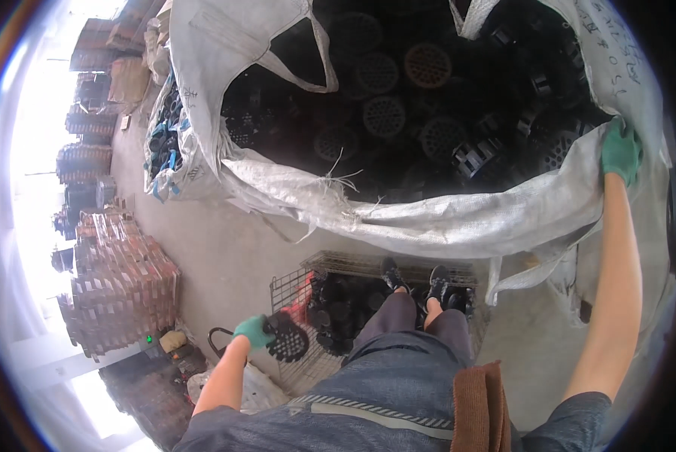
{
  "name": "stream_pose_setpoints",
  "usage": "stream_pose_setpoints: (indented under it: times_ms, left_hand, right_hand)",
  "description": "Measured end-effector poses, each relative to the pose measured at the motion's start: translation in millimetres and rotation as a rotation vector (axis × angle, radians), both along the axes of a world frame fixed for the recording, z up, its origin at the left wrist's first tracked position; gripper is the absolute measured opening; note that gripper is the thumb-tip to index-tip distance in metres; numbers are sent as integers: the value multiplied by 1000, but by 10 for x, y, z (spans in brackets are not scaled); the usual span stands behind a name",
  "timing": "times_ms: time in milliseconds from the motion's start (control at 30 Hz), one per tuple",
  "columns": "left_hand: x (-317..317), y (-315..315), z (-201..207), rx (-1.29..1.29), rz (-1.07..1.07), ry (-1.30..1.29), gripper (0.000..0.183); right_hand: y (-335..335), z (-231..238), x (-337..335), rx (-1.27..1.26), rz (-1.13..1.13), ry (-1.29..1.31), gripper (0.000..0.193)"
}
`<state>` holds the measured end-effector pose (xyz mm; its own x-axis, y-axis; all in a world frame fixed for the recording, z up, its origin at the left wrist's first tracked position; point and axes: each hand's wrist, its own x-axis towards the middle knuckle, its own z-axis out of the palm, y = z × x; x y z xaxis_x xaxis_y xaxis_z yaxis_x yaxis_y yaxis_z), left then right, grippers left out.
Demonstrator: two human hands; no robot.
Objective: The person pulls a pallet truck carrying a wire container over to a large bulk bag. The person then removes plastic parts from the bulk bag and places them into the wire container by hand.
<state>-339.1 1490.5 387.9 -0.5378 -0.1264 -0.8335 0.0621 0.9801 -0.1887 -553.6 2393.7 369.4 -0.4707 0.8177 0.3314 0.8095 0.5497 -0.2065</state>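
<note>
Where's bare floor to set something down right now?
Grey concrete floor lies bare between the reddish-brown stack and the rectangular wire-mesh basket, and right of the basket. Crowded: that basket and the large white woven bag, both holding many black parts.

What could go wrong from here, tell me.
The black perforated disc could slip from the left hand, which holds it by its edge. Footing may shift: the shoes seem in or on a wire-mesh crate holding black parts. The white bulk bag could sag where the right hand grips its rim.
</note>
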Motion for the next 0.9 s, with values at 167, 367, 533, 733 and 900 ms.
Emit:
stream_pose_setpoints:
  times_ms: [167, 367, 533, 733, 900]
  left_hand:
    - [-721, -36, -480, 458, 413, 633, 33]
    - [-3183, 2457, 216, 1098, 20, 703, 33]
    - [-4177, 3285, -1144, 756, -388, 354, 61]
    - [-4176, 4097, -1825, 356, -734, -122, 89]
    - [-4045, 4252, -1862, 10, -949, -163, 88]
  right_hand:
    - [-64, 23, 2, 16, -19, -2, 69]
    - [186, -50, 185, 70, 68, -11, 69]
    - [-44, 36, 85, 70, 141, 97, 64]
    - [-119, 161, 187, 105, 163, 118, 57]
    - [-290, 194, 136, 70, 117, 140, 58]
